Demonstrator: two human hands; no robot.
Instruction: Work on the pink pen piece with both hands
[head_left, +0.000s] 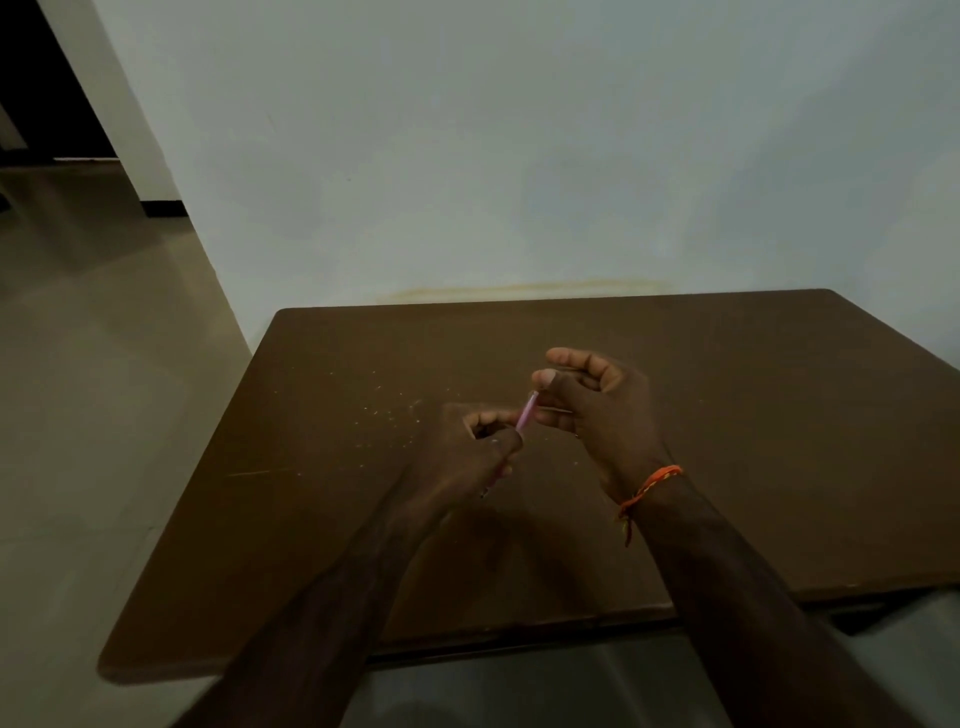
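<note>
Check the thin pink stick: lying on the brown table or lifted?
Lifted. The thin pink stick slants above the brown table, gripped by the left hand; the right hand touches its upper end.

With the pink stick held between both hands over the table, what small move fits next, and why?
Probably steady the grip first: the left hand grips the pink stick low down, while the right hand only touches its upper tip with the thumb, fingers loosely open, above the brown table.

Brown table (727, 415) against pale wall (519, 156)
</note>
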